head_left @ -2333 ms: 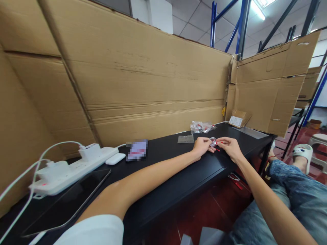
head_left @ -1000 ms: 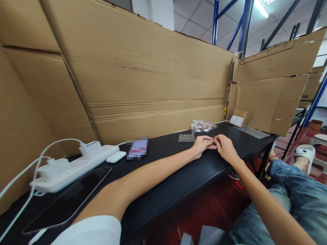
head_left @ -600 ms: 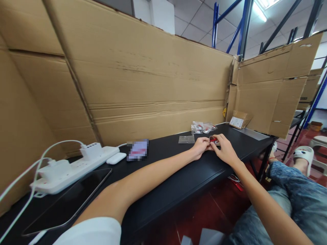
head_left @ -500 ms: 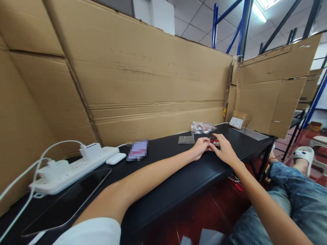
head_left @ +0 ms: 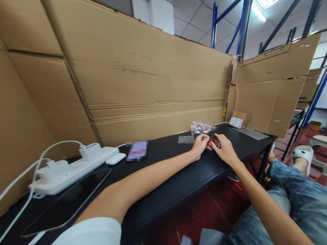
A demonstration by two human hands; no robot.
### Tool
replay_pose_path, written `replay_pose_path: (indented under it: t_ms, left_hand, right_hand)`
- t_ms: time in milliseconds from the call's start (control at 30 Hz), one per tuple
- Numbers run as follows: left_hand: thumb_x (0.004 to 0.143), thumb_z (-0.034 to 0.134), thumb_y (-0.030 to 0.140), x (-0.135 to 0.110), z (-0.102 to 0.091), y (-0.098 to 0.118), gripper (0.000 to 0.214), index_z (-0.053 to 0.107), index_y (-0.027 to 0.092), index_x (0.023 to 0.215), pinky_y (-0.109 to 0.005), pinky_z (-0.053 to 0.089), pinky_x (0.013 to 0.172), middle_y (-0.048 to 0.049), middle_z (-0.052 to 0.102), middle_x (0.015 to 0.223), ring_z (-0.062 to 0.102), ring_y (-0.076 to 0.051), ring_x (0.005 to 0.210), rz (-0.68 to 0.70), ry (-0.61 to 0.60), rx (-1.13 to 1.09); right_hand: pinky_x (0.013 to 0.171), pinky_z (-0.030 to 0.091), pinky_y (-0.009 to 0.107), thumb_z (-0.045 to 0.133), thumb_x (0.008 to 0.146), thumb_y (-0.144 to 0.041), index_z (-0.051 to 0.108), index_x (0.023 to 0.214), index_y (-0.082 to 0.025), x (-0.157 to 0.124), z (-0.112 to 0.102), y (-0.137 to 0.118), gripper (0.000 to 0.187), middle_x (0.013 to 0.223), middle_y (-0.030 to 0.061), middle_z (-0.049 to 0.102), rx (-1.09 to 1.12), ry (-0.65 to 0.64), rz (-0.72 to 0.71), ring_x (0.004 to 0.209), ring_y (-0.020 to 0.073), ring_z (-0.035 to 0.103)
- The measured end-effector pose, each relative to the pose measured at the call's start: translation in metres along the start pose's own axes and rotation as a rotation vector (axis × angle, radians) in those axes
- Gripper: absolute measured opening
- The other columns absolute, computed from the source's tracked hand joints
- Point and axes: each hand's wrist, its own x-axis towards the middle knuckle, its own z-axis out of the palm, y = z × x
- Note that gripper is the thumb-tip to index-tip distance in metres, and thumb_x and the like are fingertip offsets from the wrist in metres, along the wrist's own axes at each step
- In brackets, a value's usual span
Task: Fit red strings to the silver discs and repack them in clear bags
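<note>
Over the far part of the black table, my left hand (head_left: 200, 147) and my right hand (head_left: 224, 149) are close together. Between them is a small red and silver ring-like piece (head_left: 215, 139), too small and covered to name its kind. The fingers of my right hand are closed around its silver part. My left fingertips pinch its red end on the left side. Just beyond my left hand lies a flat clear plastic bag (head_left: 186, 139). Behind it, clear bags (head_left: 202, 128) hold several similar red and silver pieces.
A white power strip (head_left: 74, 168), a tablet (head_left: 68, 200), a white case (head_left: 115, 158) and a blurred phone-like item (head_left: 138, 150) lie to the left. Cardboard walls (head_left: 153, 78) border the table (head_left: 163, 194). A labelled packet (head_left: 239, 119) stands far right. Another person's legs (head_left: 288, 183) are at right.
My hands have drawn slightly apart. The silver, round part of the piece shows more now, with its red end toward my left fingers.
</note>
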Motion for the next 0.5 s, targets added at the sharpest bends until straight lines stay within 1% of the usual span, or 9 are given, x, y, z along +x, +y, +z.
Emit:
replay_pose_path:
  t_ms: [67, 133, 200, 300, 333, 400, 433, 500]
  left_hand:
    - [0.084, 0.058, 0.031, -0.001, 0.000, 0.001, 0.016, 0.060, 0.016, 0.083, -0.021, 0.047, 0.048, -0.0012, 0.058, 0.073, 0.058, -0.011, 0.059, 0.075, -0.001, 0.107]
    - [0.082, 0.060, 0.038, -0.003, 0.000, 0.001, 0.022, 0.064, 0.015, 0.082, -0.020, 0.045, 0.050, -0.0016, 0.060, 0.073, 0.056, -0.011, 0.061, 0.162, -0.026, 0.269]
    - [0.080, 0.063, 0.037, -0.003, -0.001, -0.001, 0.022, 0.066, 0.015, 0.079, -0.020, 0.044, 0.053, -0.0011, 0.061, 0.071, 0.055, -0.011, 0.061, 0.232, -0.038, 0.430]
    - [0.081, 0.060, 0.032, 0.002, -0.006, -0.003, 0.018, 0.067, 0.015, 0.077, -0.022, 0.042, 0.059, -0.0007, 0.063, 0.070, 0.055, -0.013, 0.064, 0.293, 0.036, 0.615]
    - [0.081, 0.058, 0.030, 0.004, -0.009, -0.003, 0.018, 0.068, 0.015, 0.078, -0.023, 0.042, 0.060, -0.0008, 0.064, 0.070, 0.056, -0.014, 0.065, 0.307, 0.066, 0.675]
    - [0.083, 0.055, 0.027, 0.010, -0.016, -0.001, 0.018, 0.068, 0.015, 0.078, -0.024, 0.041, 0.062, -0.0014, 0.065, 0.072, 0.056, -0.015, 0.067, 0.324, 0.115, 0.825]
    - [0.084, 0.054, 0.026, 0.012, -0.021, 0.000, 0.019, 0.068, 0.015, 0.078, -0.024, 0.041, 0.064, -0.0022, 0.066, 0.073, 0.057, -0.015, 0.069, 0.322, 0.128, 0.916]
    - [0.086, 0.052, 0.026, 0.017, -0.028, 0.003, 0.021, 0.068, 0.015, 0.078, -0.025, 0.041, 0.066, -0.0043, 0.068, 0.077, 0.058, -0.017, 0.072, 0.291, 0.133, 1.080]
  right_hand:
    - [0.072, 0.052, 0.035, 0.053, 0.091, -0.034, 0.053, 0.128, -0.015, -0.001, 0.000, 0.001, 0.042, 0.108, 0.0128, 0.061, 0.015, -0.005, -0.010, 0.072, 0.0196, 0.060]
    - [0.077, 0.052, 0.036, 0.052, 0.091, -0.031, 0.052, 0.129, -0.016, -0.001, 0.001, 0.001, 0.041, 0.112, 0.0130, 0.060, 0.035, -0.018, -0.032, 0.079, 0.0205, 0.062]
    - [0.080, 0.051, 0.036, 0.052, 0.090, -0.027, 0.050, 0.131, -0.016, -0.002, 0.001, 0.000, 0.042, 0.116, 0.0129, 0.060, 0.053, -0.040, -0.056, 0.083, 0.0207, 0.062]
    - [0.081, 0.050, 0.035, 0.053, 0.088, -0.026, 0.049, 0.129, -0.015, -0.002, -0.002, -0.005, 0.043, 0.114, 0.0126, 0.061, 0.038, -0.038, -0.066, 0.087, 0.0212, 0.062]
    - [0.082, 0.049, 0.034, 0.053, 0.088, -0.026, 0.051, 0.126, -0.015, -0.002, -0.004, -0.008, 0.039, 0.110, 0.0123, 0.062, 0.011, -0.024, -0.059, 0.088, 0.0214, 0.061]
    - [0.082, 0.046, 0.033, 0.051, 0.086, -0.023, 0.058, 0.109, -0.015, -0.002, -0.007, -0.013, 0.025, 0.099, 0.0103, 0.063, -0.079, -0.007, -0.034, 0.088, 0.0214, 0.059]
    - [0.081, 0.045, 0.032, 0.052, 0.084, -0.020, 0.060, 0.098, -0.016, -0.002, -0.008, -0.016, 0.017, 0.093, 0.0089, 0.063, -0.137, -0.017, -0.016, 0.087, 0.0214, 0.059]
    - [0.076, 0.041, 0.030, 0.054, 0.078, -0.018, 0.058, 0.078, -0.018, -0.001, -0.009, -0.019, 0.004, 0.081, 0.0064, 0.062, -0.258, -0.078, 0.028, 0.082, 0.0212, 0.056]
